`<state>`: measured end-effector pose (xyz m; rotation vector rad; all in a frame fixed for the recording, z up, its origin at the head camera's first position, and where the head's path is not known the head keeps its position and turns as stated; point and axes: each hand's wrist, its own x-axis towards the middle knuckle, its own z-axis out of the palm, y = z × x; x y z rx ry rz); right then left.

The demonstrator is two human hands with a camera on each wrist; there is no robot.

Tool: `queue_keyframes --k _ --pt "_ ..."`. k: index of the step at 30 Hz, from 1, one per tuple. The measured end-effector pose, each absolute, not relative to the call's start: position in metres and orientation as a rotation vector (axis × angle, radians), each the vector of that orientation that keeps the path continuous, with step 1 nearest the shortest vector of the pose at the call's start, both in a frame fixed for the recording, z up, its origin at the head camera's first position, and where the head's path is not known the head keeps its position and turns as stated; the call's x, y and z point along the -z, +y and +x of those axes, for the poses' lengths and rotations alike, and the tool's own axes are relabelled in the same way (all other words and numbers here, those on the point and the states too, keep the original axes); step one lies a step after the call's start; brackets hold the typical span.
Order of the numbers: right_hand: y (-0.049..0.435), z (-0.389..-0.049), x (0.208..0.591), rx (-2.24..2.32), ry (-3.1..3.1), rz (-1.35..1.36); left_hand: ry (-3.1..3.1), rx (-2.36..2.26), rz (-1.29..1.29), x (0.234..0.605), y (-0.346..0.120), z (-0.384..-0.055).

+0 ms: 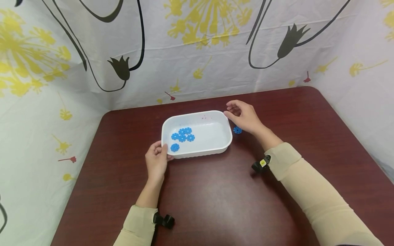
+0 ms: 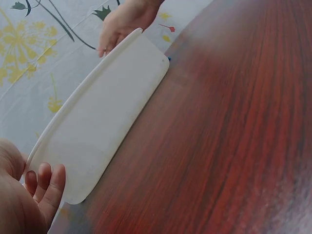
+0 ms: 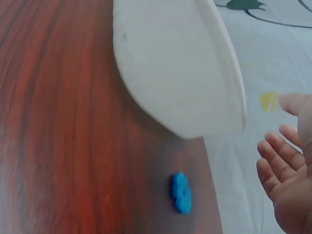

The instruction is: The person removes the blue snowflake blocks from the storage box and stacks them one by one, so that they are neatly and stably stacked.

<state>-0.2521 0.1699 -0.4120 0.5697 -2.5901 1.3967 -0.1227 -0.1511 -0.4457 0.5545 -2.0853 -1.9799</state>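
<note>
A white plastic tray [image 1: 212, 135] is on the table, with several blue snowflake-shaped discs [image 1: 182, 138] toward its left end. My left hand [image 1: 156, 160] grips the tray's near left corner, thumb over the rim and fingers against the outside wall. By the far right corner my right hand [image 1: 244, 116] hovers with loosely bent fingers and nothing in it. The right wrist view shows a gap between that hand [image 3: 290, 165] and the tray [image 3: 180, 63]. One more blue disc [image 1: 237, 130] lies on the table just right of the tray, below the right hand.
The dark red-brown wooden table [image 1: 215, 194] carries the tray and meets a patterned white cloth [image 1: 209, 82] at its back and sides. Both sleeves have a black wrist camera [image 1: 261, 164] strapped on.
</note>
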Motion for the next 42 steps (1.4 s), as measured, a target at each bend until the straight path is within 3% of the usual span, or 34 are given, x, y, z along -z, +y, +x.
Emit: queue_keyframes --k 15,28,42 --pt "0.130 -0.251 0.407 -1.361 -2.594 0.738 -1.897 2.264 0.701 0.442 -0.153 -0.125" --pt "0.099 -0.246 0.413 -1.149 -2.667 1.019 -1.884 2.261 0.708 0.441 -0.153 -0.126" --pt "0.068 -0.243 0.424 -1.022 -2.846 1.151 -1.907 2.241 0.696 0.441 -0.153 -0.125"
